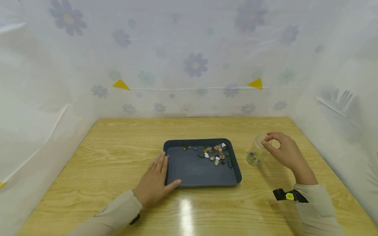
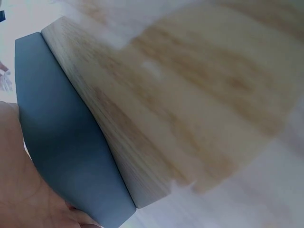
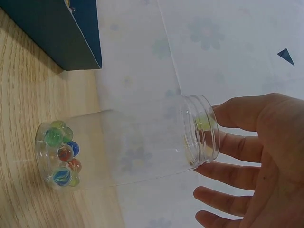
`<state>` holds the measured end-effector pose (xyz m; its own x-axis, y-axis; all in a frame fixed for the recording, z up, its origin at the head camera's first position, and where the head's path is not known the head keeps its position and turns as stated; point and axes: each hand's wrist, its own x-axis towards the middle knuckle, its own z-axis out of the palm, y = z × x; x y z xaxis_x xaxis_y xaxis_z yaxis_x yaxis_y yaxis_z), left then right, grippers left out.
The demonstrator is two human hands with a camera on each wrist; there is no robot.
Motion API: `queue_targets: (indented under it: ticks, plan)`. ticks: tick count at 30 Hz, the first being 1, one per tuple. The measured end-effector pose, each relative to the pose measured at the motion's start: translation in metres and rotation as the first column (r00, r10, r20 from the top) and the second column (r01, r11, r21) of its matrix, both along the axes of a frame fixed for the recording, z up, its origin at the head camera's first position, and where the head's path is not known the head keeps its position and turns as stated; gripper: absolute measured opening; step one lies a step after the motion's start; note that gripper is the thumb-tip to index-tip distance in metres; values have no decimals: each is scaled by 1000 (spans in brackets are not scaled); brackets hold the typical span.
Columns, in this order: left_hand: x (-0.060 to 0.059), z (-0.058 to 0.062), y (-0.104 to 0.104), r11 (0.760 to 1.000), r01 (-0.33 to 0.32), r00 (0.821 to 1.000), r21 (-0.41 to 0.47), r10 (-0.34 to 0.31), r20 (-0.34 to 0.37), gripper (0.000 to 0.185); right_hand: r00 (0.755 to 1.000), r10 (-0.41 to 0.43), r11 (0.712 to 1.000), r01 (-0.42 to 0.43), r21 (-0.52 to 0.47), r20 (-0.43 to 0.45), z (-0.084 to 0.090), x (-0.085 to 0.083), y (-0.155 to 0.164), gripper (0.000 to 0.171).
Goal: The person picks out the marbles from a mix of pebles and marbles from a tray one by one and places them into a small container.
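My left hand (image 1: 155, 180) rests along the left side of a dark grey tray (image 1: 192, 172), its fingers extended over the edge and thumb at the front rim. To the tray's right a clear jar (image 1: 256, 147) stands upright without a lid. Several glass marbles (image 3: 65, 152), green, blue and reddish, lie at its bottom. At the jar's mouth my right hand (image 1: 284, 150) pinches a yellow-green marble (image 3: 203, 122) between thumb and index finger, seen through the clear neck. The other fingers (image 3: 223, 202) of that hand spread beside the rim.
Several small stones (image 1: 220, 154), white, black and brown, lie with small beads in the tray's back right part. A few more pieces (image 1: 186, 148) sit along its back wall. The wooden table (image 1: 118, 141) is enclosed by white flowered sheets (image 1: 165, 65).
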<state>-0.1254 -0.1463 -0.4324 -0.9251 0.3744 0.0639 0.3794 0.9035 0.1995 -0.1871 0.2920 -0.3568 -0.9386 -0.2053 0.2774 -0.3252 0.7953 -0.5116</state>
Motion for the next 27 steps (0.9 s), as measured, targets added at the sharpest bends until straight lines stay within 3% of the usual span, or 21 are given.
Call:
queue_targets:
  ticks: [27]
  plan:
    - [0, 0, -1, 1000, 10, 1000, 17, -10, -17, 97, 1000, 10, 1000, -11, -8, -19, -1, 3, -2, 27]
